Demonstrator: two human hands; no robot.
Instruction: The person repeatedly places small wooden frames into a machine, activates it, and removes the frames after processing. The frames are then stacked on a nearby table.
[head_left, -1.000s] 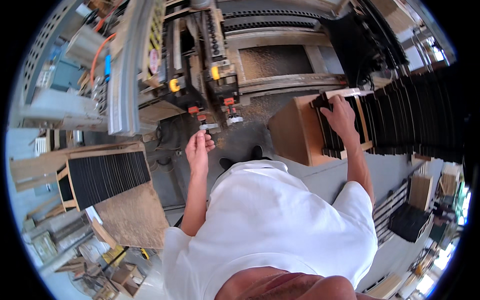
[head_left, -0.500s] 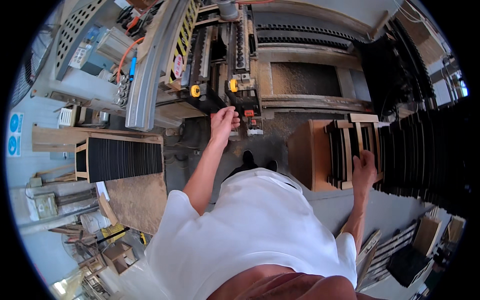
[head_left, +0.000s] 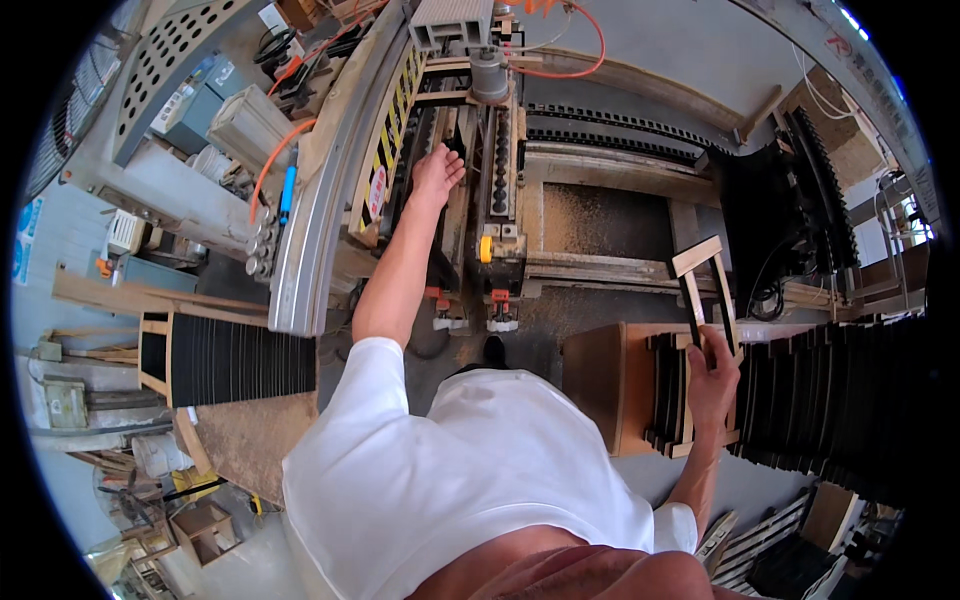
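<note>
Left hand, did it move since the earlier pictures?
Yes, forward: the left hand was on the near side of the yellow knob and now reaches past it.

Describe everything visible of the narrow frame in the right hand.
The narrow frame looks wooden: two long, roughly parallel rails with dark surfaces and pale edges, joined at the far end by a wider pale crosspiece, with an open gap between. It is tilted, its far end raised toward the machine. The right hand grips its near end, hiding how that end is finished.
</note>
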